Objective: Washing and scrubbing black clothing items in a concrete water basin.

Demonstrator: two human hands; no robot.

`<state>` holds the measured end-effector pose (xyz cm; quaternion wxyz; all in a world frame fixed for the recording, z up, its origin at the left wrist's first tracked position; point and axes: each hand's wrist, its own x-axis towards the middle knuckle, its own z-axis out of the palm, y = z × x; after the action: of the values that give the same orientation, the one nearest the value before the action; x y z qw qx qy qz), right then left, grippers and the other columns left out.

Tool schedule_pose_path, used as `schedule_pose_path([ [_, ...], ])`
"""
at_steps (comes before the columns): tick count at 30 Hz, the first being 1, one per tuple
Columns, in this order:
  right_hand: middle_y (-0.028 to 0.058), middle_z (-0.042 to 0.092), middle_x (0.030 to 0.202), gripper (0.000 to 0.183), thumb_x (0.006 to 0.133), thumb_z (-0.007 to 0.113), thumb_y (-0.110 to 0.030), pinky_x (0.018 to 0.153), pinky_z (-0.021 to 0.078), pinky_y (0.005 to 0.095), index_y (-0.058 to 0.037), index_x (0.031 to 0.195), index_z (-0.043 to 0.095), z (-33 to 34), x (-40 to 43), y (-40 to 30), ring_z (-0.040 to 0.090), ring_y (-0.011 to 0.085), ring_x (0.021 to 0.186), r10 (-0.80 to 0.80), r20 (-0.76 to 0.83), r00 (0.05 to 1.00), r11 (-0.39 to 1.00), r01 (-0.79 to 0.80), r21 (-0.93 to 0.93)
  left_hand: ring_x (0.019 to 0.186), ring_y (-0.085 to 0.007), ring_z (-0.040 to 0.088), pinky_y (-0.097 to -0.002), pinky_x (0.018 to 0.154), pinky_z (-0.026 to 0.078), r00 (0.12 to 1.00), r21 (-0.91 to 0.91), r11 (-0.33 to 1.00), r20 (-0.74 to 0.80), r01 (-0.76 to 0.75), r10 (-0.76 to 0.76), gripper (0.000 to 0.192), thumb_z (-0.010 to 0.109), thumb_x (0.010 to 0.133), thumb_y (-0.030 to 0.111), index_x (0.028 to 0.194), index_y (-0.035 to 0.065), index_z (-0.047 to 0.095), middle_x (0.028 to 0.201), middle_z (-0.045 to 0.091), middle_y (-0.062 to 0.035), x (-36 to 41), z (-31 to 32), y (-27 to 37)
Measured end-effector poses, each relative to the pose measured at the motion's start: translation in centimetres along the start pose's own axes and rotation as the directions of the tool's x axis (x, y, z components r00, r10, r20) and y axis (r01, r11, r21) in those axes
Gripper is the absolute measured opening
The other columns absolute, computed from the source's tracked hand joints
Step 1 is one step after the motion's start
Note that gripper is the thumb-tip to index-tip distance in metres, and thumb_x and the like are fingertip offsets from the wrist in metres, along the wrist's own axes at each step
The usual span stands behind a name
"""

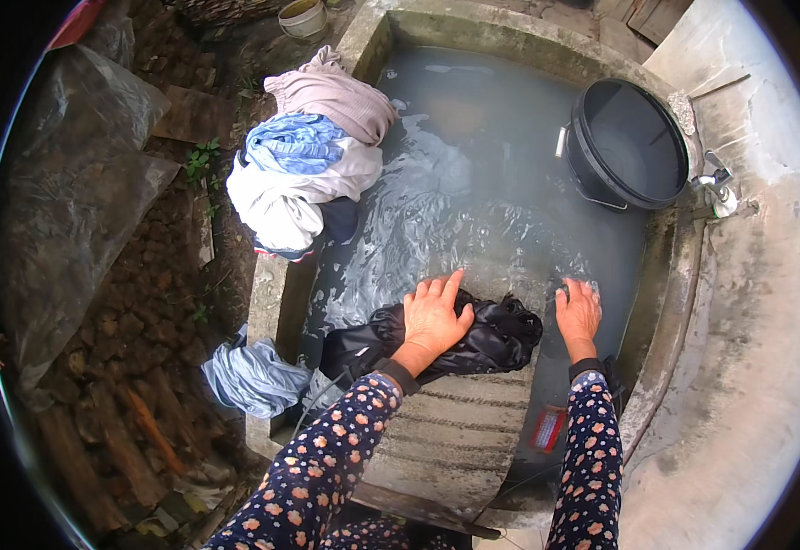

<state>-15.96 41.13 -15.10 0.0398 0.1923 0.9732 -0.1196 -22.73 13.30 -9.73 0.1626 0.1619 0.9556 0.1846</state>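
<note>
A wet black garment (503, 337) lies bunched across the upper part of a ridged concrete washboard (448, 426). My left hand (437, 313) rests palm down on it, fingers spread and not closed around the cloth. To the right of the board, my right hand (578, 313) is at the surface of the cloudy water (510, 172), with its thumb apart from the fingers and nothing seen in it. Water around the fingertips blurs them. Below that hand, a red scrubbing brush (547, 428) with pale bristles lies beside the board.
A concrete basin (266, 295) holds the water. On its left rim sit piled white, blue and pinkish clothes (303, 165) and a grey-blue garment (255, 378). A black bucket (630, 144) stands at the right, near a wall tap (716, 182). Plastic sheeting (76, 172) covers ground at left.
</note>
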Motion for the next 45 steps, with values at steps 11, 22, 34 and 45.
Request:
schedule_pose_path([
  [11, 0.0057, 0.066, 0.128, 0.047, 0.095, 0.054, -0.053, 0.107, 0.0376, 0.0466, -0.0142, 0.115, 0.072, -2.0, -8.0, -10.1, 0.051, 0.0337, 0.128, -0.069, 0.175, 0.982, 0.913, -0.009, 0.408, 0.121, -0.0326, 0.054, -0.0535, 0.101, 0.039, 0.975, -0.024, 0.985, 0.139, -0.169, 0.171, 0.047, 0.059, 0.086, 0.05, 0.118, 0.0167, 0.067, 0.128, 0.062, -0.0081, -4.0, -1.6, 0.3],
  [22, 0.0123, 0.057, 0.116, 0.036, 0.079, 0.067, -0.025, 0.101, 0.0328, 0.0556, -0.0107, 0.113, 0.064, -4.9, -22.4, -15.4, 0.05, 0.0331, 0.111, -0.148, -0.172, 0.974, 0.945, 0.191, 0.266, 0.12, -0.0321, 0.049, -0.0556, 0.101, 0.031, 0.865, -0.027, 0.87, -0.131, -0.492, 0.485, 0.039, 0.069, 0.076, 0.046, 0.104, 0.0176, 0.068, 0.119, 0.059, -0.0059, -15.2, -2.8, -2.1],
  [34, 0.0033, 0.065, 0.085, 0.017, 0.076, 0.059, -0.019, 0.075, 0.0375, 0.0442, -0.014, 0.089, 0.068, -2.0, -14.9, -14.7, 0.058, 0.0282, 0.083, -0.014, -0.123, 0.992, 0.952, 0.05, 0.301, 0.079, -0.0263, 0.053, -0.0442, 0.071, 0.036, 0.885, -0.046, 0.89, -0.14, -0.454, 0.444, 0.022, 0.067, 0.072, 0.035, 0.081, 0.0156, 0.064, 0.081, 0.058, -0.0036, -7.5, -0.9, -0.5],
  [45, 0.0147, 0.069, 0.075, 0.022, 0.086, 0.052, -0.024, 0.067, 0.0496, 0.051, -0.0099, 0.084, 0.068, -1.0, -10.9, -14.2, 0.065, 0.0381, 0.07, 0.078, -0.05, 0.996, 0.952, -0.059, 0.302, 0.078, -0.0273, 0.062, -0.0447, 0.07, 0.039, 0.955, -0.017, 0.958, -0.085, -0.288, 0.286, 0.026, 0.064, 0.081, 0.04, 0.083, 0.014, 0.066, 0.08, 0.065, -0.0055, -4.8, 0.0, 0.4],
])
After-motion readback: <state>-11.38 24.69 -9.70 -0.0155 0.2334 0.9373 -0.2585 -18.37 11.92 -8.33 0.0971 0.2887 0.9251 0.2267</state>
